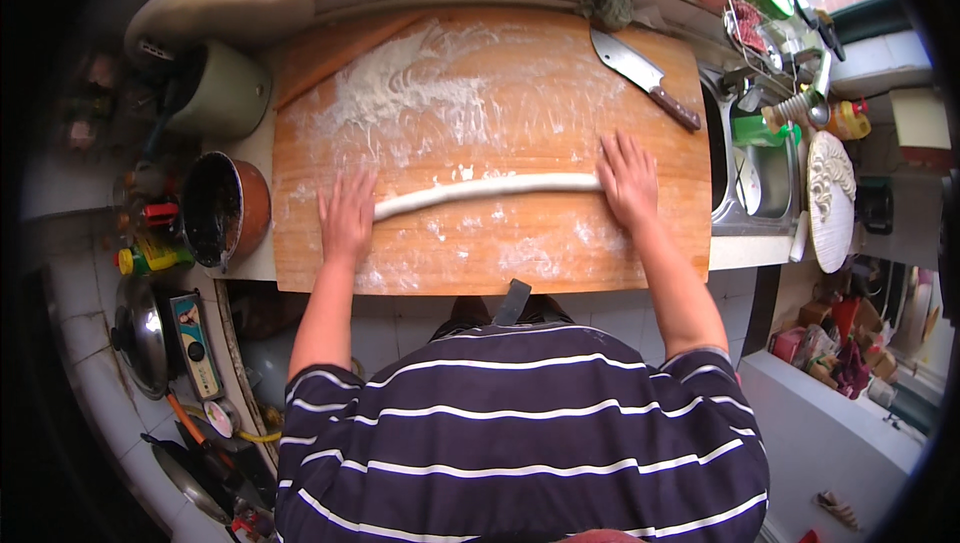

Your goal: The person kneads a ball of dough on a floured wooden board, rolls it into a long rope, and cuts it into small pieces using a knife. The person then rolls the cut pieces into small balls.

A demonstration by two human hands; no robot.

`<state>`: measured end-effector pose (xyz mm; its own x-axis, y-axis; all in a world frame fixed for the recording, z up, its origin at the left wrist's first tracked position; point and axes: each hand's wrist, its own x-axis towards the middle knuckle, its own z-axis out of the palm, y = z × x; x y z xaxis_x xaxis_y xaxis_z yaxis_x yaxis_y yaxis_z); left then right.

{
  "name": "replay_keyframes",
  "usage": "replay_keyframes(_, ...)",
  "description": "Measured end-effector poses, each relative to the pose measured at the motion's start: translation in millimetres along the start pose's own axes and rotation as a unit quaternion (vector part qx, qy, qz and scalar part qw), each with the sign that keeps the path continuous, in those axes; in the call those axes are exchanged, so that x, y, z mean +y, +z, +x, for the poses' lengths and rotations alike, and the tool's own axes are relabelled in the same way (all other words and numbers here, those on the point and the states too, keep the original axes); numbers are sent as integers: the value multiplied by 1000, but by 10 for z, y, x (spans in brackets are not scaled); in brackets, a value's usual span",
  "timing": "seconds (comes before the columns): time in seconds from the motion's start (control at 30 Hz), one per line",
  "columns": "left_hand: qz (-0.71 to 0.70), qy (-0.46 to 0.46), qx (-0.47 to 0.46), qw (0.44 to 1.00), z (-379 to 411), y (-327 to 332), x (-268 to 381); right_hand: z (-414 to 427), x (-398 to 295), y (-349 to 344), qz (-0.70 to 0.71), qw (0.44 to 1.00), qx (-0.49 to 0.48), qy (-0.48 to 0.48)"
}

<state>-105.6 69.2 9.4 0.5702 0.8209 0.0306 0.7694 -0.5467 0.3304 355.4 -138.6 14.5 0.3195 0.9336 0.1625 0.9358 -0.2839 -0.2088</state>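
Observation:
A long rope of white dough (487, 189) lies across a floured wooden board (480, 243), bowed slightly and lower at its left end. My left hand (347, 216) rests flat over the left end, palm down. At the other end, my right hand (628, 179) is also palm down with its fingers pointing away from me. Both palms cover the tips of the rope, so those tips are hidden. Loose flour (405, 89) is spread over the far left part of the board. A cleaver (634, 66) with a brown handle lies at the far right.
A long wooden rolling pin (345, 62) lies along the board's far left edge. Left of the board stand a brown pot (251, 205) and a greenish pot (240, 89). The metal sink (776, 198) is on the right, beside a round tray (831, 231) holding shaped dough.

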Motion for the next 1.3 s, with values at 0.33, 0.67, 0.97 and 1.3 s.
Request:
replay_keyframes(0.33,105,-140,-48,983,-518,5,200,-618,-21,-176,5,995,-68,77)
replay_keyframes(0.67,-17,55,-24,998,369,281,1199,365,-1826,445,74,978,-98,-168)
replay_keyframes(0.97,70,6,-1,998,-95,165,919,139,-1629,300,90,980,-96,-146)
replay_keyframes(1.3,91,-18,9,996,-666,104,469,-286,-1209,11,70,979,-126,-142)
